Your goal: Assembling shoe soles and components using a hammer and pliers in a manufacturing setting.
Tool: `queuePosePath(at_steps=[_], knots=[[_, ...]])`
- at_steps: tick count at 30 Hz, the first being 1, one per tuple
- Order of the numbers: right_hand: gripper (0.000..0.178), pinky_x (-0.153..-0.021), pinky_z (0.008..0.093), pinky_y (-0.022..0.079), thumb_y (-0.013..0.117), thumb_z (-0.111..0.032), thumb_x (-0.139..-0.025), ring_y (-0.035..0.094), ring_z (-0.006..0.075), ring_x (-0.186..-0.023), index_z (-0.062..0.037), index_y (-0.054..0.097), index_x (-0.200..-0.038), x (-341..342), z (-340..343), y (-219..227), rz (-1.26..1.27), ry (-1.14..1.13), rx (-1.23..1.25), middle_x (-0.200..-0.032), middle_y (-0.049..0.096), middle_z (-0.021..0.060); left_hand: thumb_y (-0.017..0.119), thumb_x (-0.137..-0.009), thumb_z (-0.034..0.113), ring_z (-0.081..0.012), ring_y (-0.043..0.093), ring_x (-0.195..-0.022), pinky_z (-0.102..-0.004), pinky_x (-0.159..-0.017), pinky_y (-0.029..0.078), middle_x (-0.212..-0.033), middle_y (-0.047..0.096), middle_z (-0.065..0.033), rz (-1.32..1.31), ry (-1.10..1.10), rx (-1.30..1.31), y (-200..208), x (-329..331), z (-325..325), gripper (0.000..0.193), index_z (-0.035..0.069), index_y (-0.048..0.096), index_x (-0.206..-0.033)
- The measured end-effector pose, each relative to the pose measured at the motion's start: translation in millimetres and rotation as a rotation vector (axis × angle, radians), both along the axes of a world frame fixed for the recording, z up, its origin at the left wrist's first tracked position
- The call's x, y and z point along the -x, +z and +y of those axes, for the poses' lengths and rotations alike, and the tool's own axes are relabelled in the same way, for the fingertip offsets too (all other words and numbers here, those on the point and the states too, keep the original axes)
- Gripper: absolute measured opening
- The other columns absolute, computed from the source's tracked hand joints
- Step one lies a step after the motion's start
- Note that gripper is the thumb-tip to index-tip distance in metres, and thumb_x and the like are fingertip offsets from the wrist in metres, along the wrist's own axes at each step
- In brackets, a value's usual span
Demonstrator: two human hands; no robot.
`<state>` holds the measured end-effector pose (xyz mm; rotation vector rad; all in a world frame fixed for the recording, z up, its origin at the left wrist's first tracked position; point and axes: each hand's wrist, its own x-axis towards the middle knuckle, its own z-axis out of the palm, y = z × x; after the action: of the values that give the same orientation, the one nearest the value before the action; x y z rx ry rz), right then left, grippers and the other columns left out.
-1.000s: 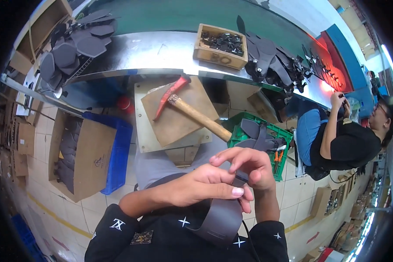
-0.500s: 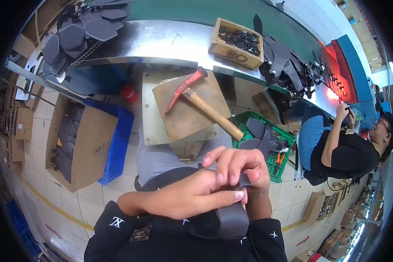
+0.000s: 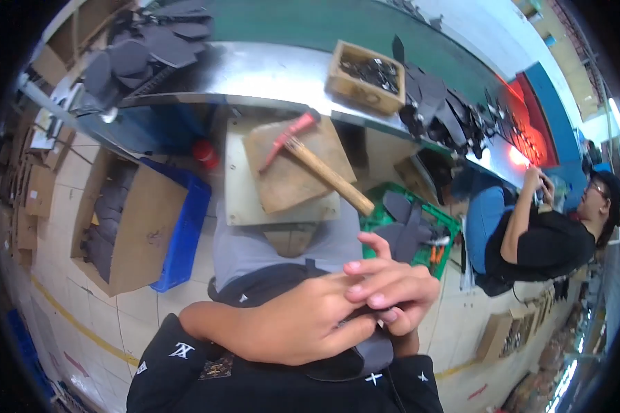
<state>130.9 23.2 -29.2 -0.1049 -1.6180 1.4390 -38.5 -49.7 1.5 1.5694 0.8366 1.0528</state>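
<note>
Close to my body, both hands meet over a dark brown, flat, leather-like piece (image 3: 375,354) with a rounded end hanging below them. My left hand (image 3: 289,320) is closed on it, thumb and fingers reaching to the right. Fingers of my right hand (image 3: 401,289) bend over the same piece and overlap the left fingertips, hiding its upper part. Ahead of my hands, a hammer (image 3: 329,176) with a red head and wooden handle lies across a square brown board (image 3: 282,196). That board rests on a pale block (image 3: 238,206) before my knees.
A wooden box (image 3: 362,98) of small dark metal parts stands on the steel-edged bench, between piles of dark cut pieces (image 3: 165,47). Left is a cardboard box (image 3: 145,230) in a blue crate; right, a green crate (image 3: 449,230). A co-worker (image 3: 544,230) sits at the right.
Both hands have shifted slightly lower and the right fingers have spread a little. The piece sits lower and its upper end is now covered. The hammer still lies on the board.
</note>
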Motion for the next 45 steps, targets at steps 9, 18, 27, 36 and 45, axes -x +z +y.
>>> queuePosePath(at_steps=[9,18,27,36,45], knots=[[0.015,-0.102,0.0586,0.044,0.055,-0.002,-0.086,0.069,0.0355,-0.097,0.0043,0.062,-0.098,-35.4,37.3,-13.4,-0.151,-0.598,-0.149,-0.08,0.067,0.0137,0.062,-0.098,0.02,-0.01,0.046,-0.12,-0.0267,-0.091,0.047,-0.136,0.048,-0.0083,-0.571,-0.243,0.648,-41.3,-23.7,16.5,0.057,0.004,0.032,-0.144],[0.04,-0.102,0.0355,0.044,0.053,-0.012,-0.098,0.061,0.026,-0.115,0.0057,0.051,-0.133,-10.5,107.3,-22.3,-0.344,-0.672,0.072,-0.128,0.061,0.0182,0.067,-0.095,0.019,-0.0093,0.057,-0.104,-0.0279,-0.091,0.049,-0.113,0.064,-0.0022,0.02,0.553,0.107,-21.0,114.4,103.8,0.039,-0.001,0.059,-0.127],[0.028,-0.084,0.0292,0.052,0.051,-0.012,-0.102,0.068,0.0192,-0.092,0.0062,0.059,-0.121,-77.2,133.9,-93.2,-0.394,-0.802,0.499,-0.106,0.07,0.0155,0.069,-0.084,0.02,-0.0404,0.053,-0.119,-0.0516,-0.101,0.042,-0.124,0.058,-0.0266,1.498,1.213,-0.52,-20.6,392.2,293.0,0.061,0.009,0.05,-0.141],[0.023,-0.068,0.0313,0.052,0.057,-0.017,-0.099,0.068,0.0176,-0.077,0.0016,0.064,-0.11,-115.7,232.5,-75.8,-0.624,-1.347,-0.048,-0.088,0.069,0.012,0.058,-0.091,0.023,-0.0318,0.053,-0.127,-0.0618,-0.114,0.019,-0.128,0.063,-0.0142,1.828,0.986,-0.003,-42.6,404.5,307.1,0.027,0.01,0.071,-0.11],[0.044,-0.072,0.0478,0.051,0.082,-0.028,-0.075,0.061,0.0409,-0.085,0.0021,0.056,-0.094,-146.5,288.2,-70.3,-1.038,-1.357,-0.05,-0.102,0.053,0.0197,0.064,-0.088,0.016,-0.0304,0.043,-0.138,-0.0569,-0.117,0.016,-0.141,0.053,-0.0142,1.379,0.779,-0.415,-20.7,208.7,260.3,0.024,0.008,0.068,-0.109]])
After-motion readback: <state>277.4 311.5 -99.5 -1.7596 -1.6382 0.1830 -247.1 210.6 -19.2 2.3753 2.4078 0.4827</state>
